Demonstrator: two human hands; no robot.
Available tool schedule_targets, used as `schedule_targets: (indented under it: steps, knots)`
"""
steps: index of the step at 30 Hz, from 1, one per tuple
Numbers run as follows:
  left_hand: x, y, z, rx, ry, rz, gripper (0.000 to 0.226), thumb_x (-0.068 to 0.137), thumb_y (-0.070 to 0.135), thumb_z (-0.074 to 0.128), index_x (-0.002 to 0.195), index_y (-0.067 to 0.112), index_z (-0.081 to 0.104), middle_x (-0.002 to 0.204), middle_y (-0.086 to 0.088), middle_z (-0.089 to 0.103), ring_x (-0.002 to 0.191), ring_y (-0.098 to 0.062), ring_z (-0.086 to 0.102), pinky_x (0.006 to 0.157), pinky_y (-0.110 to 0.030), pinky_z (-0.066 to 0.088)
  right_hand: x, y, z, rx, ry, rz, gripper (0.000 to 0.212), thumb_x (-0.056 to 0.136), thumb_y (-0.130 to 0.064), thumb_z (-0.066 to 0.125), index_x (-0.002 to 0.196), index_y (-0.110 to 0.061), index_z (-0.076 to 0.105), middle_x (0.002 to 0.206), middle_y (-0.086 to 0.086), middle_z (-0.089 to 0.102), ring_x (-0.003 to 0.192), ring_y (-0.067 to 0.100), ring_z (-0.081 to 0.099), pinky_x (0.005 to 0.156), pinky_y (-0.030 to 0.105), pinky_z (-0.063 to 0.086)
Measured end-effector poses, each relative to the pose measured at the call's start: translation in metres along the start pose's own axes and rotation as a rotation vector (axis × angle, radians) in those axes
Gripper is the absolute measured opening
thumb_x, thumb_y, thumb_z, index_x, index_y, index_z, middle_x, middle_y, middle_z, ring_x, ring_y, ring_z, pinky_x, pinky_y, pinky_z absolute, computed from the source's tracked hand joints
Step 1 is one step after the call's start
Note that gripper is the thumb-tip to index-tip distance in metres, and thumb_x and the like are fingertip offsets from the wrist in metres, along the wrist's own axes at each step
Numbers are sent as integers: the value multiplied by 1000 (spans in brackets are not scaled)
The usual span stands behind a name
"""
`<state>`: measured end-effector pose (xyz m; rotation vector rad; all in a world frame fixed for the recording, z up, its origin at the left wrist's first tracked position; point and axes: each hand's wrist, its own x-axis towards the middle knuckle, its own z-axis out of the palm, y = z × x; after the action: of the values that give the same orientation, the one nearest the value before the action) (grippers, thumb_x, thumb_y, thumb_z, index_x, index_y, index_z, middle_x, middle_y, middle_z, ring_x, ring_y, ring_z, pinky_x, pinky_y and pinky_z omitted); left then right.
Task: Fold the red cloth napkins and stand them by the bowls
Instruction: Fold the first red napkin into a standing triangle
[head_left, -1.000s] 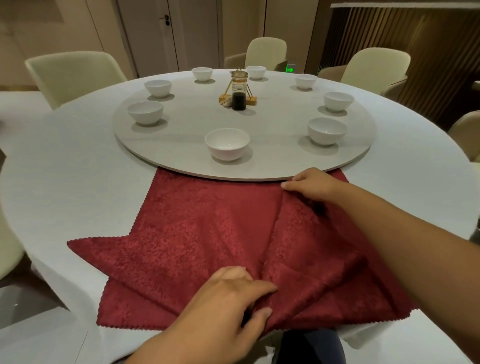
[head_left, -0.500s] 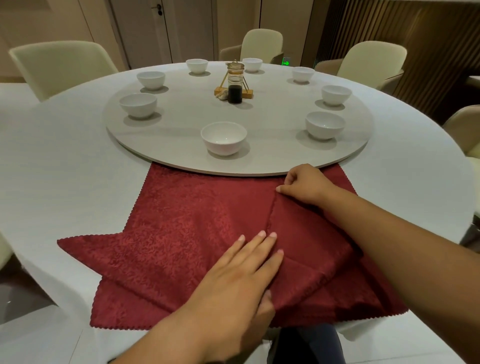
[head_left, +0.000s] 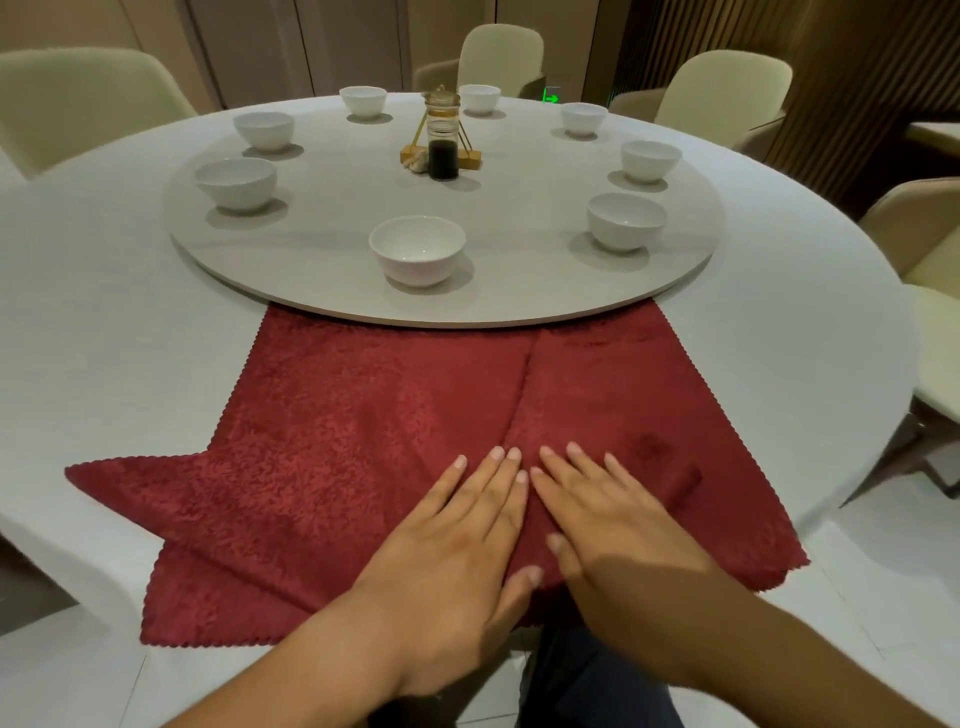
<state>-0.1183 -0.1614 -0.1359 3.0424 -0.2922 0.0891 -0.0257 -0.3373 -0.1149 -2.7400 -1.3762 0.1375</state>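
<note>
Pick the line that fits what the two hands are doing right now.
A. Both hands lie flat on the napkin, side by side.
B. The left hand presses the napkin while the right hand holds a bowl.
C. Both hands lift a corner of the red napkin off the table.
A: the left hand and the right hand rest with straight fingers on the red napkin, which lies on the table.

Red napkin (head_left: 363, 441): patterned, zigzag-edged, flat on tabletop (head_left: 104, 312) before me. Far edge under turntable (head_left: 519, 234) rim, right flap folded to centre seam, left corner pointing out. Eight white bowls (head_left: 416, 249) upright on turntable.
</note>
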Motion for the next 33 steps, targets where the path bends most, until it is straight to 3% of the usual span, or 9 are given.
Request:
schedule_targets:
  steps: [2,7,14,17,19,21,23,28,33]
  knots:
    - [-1,0,0,22,0,-1,73,106,54,8,159,5,17,168,-10,8,156,-20,-2,120,-39,0,-10,9,13,-37,-32,35,60,106,-39,13,148,-13,47,156,3,42,148,19,31,118,40,22]
    - [0,2,-2,-27,-16,-4,73,103,55,11,160,9,0,168,-6,-9,154,-15,-19,121,-38,-9,-19,59,3,-7,-82,33,92,76,-69,-34,157,-30,-13,161,-18,-24,144,-3,-30,122,29,-13]
    - [0,4,-8,0,-136,-21,74,104,58,7,158,15,-19,164,0,-30,144,-7,-39,122,-40,-17,-22,88,-4,46,-117,74,88,78,-73,-26,155,-32,-14,161,-20,-23,143,-5,-32,121,25,-18]
    - [0,-1,-11,-140,-74,34,72,105,58,21,162,22,-4,168,5,-19,148,-2,-31,124,-35,-16,-18,86,-5,48,-68,92,86,82,-72,-11,159,-32,-2,164,-19,-14,146,-1,-28,121,26,-17]
    - [-7,-7,-18,-334,35,81,61,104,53,41,159,30,28,169,10,10,153,0,-6,126,-29,-2,-17,80,-8,54,42,79,73,90,-58,12,158,-32,20,166,-14,3,153,6,-13,124,29,-8]
    - [-17,-15,-25,-424,126,136,42,100,51,56,138,34,58,153,18,40,147,1,25,121,-29,22,-18,68,-11,85,239,24,55,89,-40,44,142,-29,52,158,-7,37,152,18,22,123,38,17]
    - [-27,-22,-30,-404,158,185,34,94,56,65,120,35,70,137,21,53,135,-1,42,109,-34,38,-18,49,-14,200,362,-74,35,84,-29,61,118,-28,68,130,-10,60,126,19,51,107,40,42]
    - [-50,-32,-28,-337,68,228,56,80,72,69,125,37,70,141,22,55,135,3,43,105,-32,44,-17,3,-3,457,210,-263,18,85,-39,70,101,-31,74,103,-23,59,104,4,52,89,19,43]
    - [-61,-33,-16,-316,199,249,28,90,44,74,116,33,75,137,19,61,131,-3,52,96,-37,52,-17,2,6,482,123,-252,33,77,-60,66,100,-38,75,107,-28,50,110,2,47,93,23,43]
